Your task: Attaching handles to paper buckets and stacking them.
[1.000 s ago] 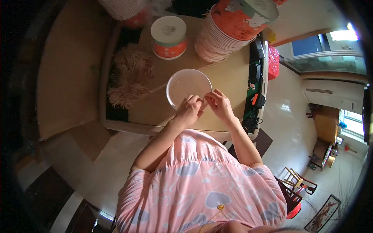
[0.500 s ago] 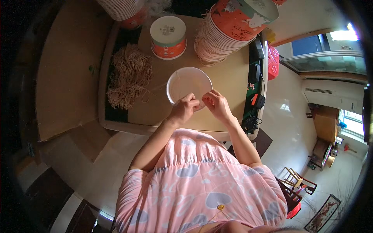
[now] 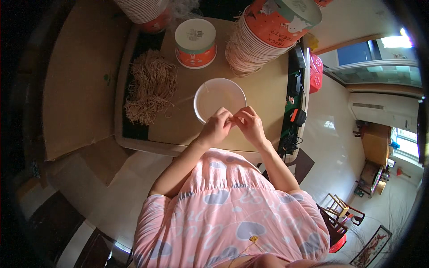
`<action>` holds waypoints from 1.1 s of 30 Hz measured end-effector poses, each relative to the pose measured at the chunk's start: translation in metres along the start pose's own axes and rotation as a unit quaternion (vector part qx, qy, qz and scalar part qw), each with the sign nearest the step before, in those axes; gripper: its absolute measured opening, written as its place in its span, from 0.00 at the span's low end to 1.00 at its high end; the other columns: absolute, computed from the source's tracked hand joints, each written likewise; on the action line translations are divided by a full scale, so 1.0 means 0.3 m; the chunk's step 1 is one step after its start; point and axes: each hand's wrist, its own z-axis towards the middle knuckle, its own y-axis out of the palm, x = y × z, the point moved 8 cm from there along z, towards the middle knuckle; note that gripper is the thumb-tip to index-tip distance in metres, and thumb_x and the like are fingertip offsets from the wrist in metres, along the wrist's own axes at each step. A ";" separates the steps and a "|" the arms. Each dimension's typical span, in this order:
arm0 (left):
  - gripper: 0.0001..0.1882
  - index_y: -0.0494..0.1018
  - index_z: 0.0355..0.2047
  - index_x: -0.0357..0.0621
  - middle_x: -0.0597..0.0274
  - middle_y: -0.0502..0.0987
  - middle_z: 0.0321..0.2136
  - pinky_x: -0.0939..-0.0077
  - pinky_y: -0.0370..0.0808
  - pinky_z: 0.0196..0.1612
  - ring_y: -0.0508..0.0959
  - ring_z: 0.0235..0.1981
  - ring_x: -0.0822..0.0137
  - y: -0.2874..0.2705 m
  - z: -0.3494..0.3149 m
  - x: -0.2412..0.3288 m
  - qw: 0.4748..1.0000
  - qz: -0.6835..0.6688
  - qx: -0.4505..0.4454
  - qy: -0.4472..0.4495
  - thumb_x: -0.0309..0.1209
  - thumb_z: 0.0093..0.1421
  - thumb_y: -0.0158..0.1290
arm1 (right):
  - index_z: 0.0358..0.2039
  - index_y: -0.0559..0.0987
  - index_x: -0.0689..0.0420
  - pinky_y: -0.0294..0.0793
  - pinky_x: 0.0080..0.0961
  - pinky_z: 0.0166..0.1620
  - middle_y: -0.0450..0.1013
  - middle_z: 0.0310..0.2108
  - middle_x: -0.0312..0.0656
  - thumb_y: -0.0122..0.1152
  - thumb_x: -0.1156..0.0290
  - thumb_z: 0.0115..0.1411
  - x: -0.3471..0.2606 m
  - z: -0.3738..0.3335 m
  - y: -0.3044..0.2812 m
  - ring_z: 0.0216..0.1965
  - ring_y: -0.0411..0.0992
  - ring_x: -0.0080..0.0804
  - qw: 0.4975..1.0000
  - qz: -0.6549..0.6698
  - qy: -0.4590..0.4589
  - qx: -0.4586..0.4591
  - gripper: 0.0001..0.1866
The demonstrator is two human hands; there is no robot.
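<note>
A white paper bucket, its open mouth facing up, stands on the table in front of me. My left hand and my right hand meet at the bucket's near rim. Both are closed in a pinch, with fingertips touching or almost touching. Whatever lies between the fingers is too small to make out. A thin piece of beige string shows at the bucket's far left rim. Left of the bucket lies a loose bundle of beige twine, with a faint strand trailing towards the bucket.
An upside-down orange and green bucket stands beyond the twine. A tall stack of nested buckets leans at the back right, and another stack is at the back left. Cables and black adapters line the table's right edge. Cardboard rises at left.
My hands have come together, fingertips now meeting over the bucket's near rim where a small gap showed before. The bucket stays in place; the whole view has shifted very slightly.
</note>
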 end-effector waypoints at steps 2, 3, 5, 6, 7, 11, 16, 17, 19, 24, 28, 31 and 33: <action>0.03 0.70 0.28 0.36 0.57 0.74 0.27 0.72 0.74 0.29 0.76 0.26 0.64 0.014 -0.008 -0.071 0.979 -0.164 0.019 -0.118 0.23 0.56 0.51 | 0.30 0.77 0.58 0.72 0.25 0.28 0.70 0.30 0.41 0.62 0.76 0.51 -0.019 -0.014 -0.020 0.26 0.71 0.33 0.999 0.023 0.027 0.035 0.05; 0.03 0.71 0.28 0.38 0.62 0.74 0.25 0.77 0.71 0.27 0.74 0.24 0.71 0.041 -0.015 -0.110 0.949 -0.247 -0.003 -0.194 0.25 0.57 0.51 | 0.30 0.77 0.58 0.72 0.25 0.28 0.70 0.30 0.41 0.62 0.76 0.51 -0.021 -0.024 -0.013 0.26 0.71 0.33 0.999 0.023 0.027 0.035 0.05; 0.05 0.72 0.28 0.43 0.70 0.74 0.20 0.87 0.66 0.21 0.71 0.19 0.81 0.071 -0.029 -0.133 0.884 -0.350 -0.036 -0.309 0.30 0.60 0.51 | 0.30 0.77 0.58 0.72 0.22 0.28 0.71 0.31 0.40 0.63 0.78 0.50 -0.013 -0.048 -0.031 0.26 0.71 0.29 0.991 0.070 0.024 0.109 0.05; 0.05 0.72 0.28 0.43 0.70 0.74 0.20 0.87 0.66 0.21 0.71 0.19 0.81 0.069 -0.023 -0.133 0.884 -0.350 -0.037 -0.309 0.30 0.60 0.51 | 0.30 0.77 0.58 0.72 0.22 0.28 0.71 0.31 0.40 0.63 0.78 0.50 -0.011 -0.058 -0.023 0.26 0.71 0.29 0.991 0.070 0.025 0.110 0.05; 0.06 0.73 0.28 0.43 0.70 0.73 0.20 0.87 0.65 0.21 0.70 0.18 0.81 0.080 -0.026 -0.140 0.866 -0.370 -0.052 -0.332 0.31 0.60 0.50 | 0.30 0.77 0.59 0.72 0.22 0.29 0.71 0.31 0.40 0.63 0.79 0.50 -0.007 -0.070 -0.028 0.27 0.71 0.29 0.988 0.074 0.030 0.135 0.06; 0.08 0.74 0.28 0.42 0.69 0.73 0.19 0.88 0.63 0.19 0.69 0.17 0.80 0.099 -0.045 -0.156 0.835 -0.412 -0.064 -0.359 0.32 0.60 0.50 | 0.30 0.78 0.60 0.68 0.18 0.31 0.73 0.31 0.39 0.61 0.81 0.51 -0.017 -0.096 -0.022 0.27 0.68 0.24 0.973 0.106 0.025 0.205 0.05; 0.09 0.75 0.27 0.41 0.68 0.73 0.18 0.89 0.63 0.19 0.68 0.16 0.79 0.106 -0.050 -0.169 0.811 -0.454 -0.049 -0.366 0.31 0.61 0.49 | 0.34 0.79 0.60 0.71 0.20 0.35 0.74 0.33 0.41 0.60 0.82 0.52 -0.042 -0.098 -0.013 0.32 0.72 0.28 0.973 0.103 0.010 0.207 0.08; 0.09 0.75 0.28 0.40 0.68 0.73 0.18 0.89 0.62 0.19 0.67 0.16 0.79 0.107 -0.051 -0.170 0.801 -0.471 -0.046 -0.366 0.30 0.61 0.49 | 0.36 0.79 0.60 0.72 0.21 0.36 0.74 0.34 0.42 0.59 0.82 0.53 -0.049 -0.096 -0.009 0.34 0.73 0.29 0.977 0.083 0.004 0.198 0.09; 0.08 0.75 0.28 0.40 0.68 0.73 0.18 0.89 0.62 0.18 0.67 0.16 0.79 0.102 -0.051 -0.171 0.799 -0.476 -0.045 -0.364 0.30 0.61 0.49 | 0.37 0.79 0.59 0.73 0.22 0.37 0.74 0.35 0.42 0.58 0.83 0.53 -0.064 -0.099 -0.012 0.35 0.73 0.31 0.979 0.076 -0.001 0.188 0.10; 0.07 0.76 0.30 0.39 0.70 0.73 0.19 0.89 0.62 0.18 0.67 0.16 0.81 0.091 -0.047 -0.165 0.792 -0.496 -0.055 -0.351 0.29 0.60 0.50 | 0.39 0.79 0.59 0.73 0.24 0.38 0.74 0.37 0.43 0.56 0.84 0.54 -0.067 -0.107 -0.005 0.37 0.74 0.33 0.980 0.081 -0.019 0.181 0.12; 0.04 0.76 0.31 0.40 0.70 0.74 0.21 0.90 0.64 0.19 0.68 0.17 0.82 0.078 -0.051 -0.169 0.817 -0.457 -0.051 -0.348 0.26 0.57 0.52 | 0.39 0.79 0.59 0.72 0.21 0.37 0.74 0.35 0.41 0.57 0.82 0.54 -0.060 -0.098 -0.014 0.34 0.73 0.29 0.983 0.094 0.003 0.160 0.11; 0.04 0.76 0.31 0.40 0.70 0.74 0.21 0.90 0.65 0.20 0.69 0.18 0.82 0.066 -0.044 -0.162 0.849 -0.409 -0.047 -0.332 0.25 0.56 0.53 | 0.37 0.79 0.60 0.70 0.18 0.34 0.74 0.31 0.38 0.60 0.79 0.55 0.013 -0.090 -0.004 0.31 0.70 0.21 0.978 0.138 0.047 0.151 0.08; 0.04 0.76 0.32 0.41 0.69 0.75 0.21 0.90 0.65 0.20 0.70 0.19 0.82 0.058 -0.045 -0.148 0.862 -0.385 -0.050 -0.326 0.25 0.56 0.54 | 0.34 0.79 0.60 0.69 0.18 0.33 0.74 0.28 0.36 0.60 0.77 0.55 0.058 -0.084 0.029 0.30 0.70 0.19 0.979 0.142 0.105 0.103 0.05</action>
